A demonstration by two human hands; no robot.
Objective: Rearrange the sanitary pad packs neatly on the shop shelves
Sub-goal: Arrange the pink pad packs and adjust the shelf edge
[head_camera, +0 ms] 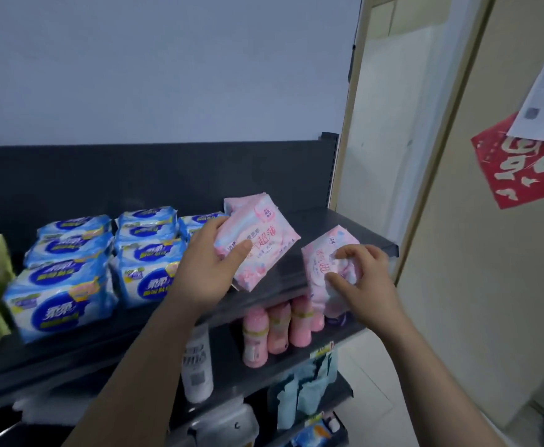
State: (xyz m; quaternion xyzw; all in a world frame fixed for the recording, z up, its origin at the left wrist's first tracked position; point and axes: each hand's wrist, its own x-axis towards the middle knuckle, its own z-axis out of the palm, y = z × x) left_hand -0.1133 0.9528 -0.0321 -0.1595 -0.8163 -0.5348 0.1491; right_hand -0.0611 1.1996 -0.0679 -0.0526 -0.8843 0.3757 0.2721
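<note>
Nearest to me, the right hand point(365, 279) has its fingers and thumb curled round a pink pack point(317, 262), squashing it a bit. That pack is out past the front edge of the top shelf point(328, 217), near its right end. Its long axis runs more or less front to back, with the low end hanging in front of the pink bottles point(277, 330) one shelf down.

A little further in, the left hand point(211, 269) grips a second pink pack point(264, 246) by its left end, thumb on the printed face. It's lifted and tilted, and its long axis lies diagonally across the shelf, roughly front-left to back-right, with the print facing up. I can't tell if its bottom corner touches the shelf or just hovers.

Behind it, toward the back edge, a third pink pack point(240, 203) peeks out, mostly hidden. The blue packs point(71, 285) sit in stacked rows to the left.

My guess is it all comes down to the bare stretch of shelf between the blue rows and the right end. The left hand is nearer that gap, so its pack probably just needs squaring to the front edge. The right one has to come up and in.
</note>
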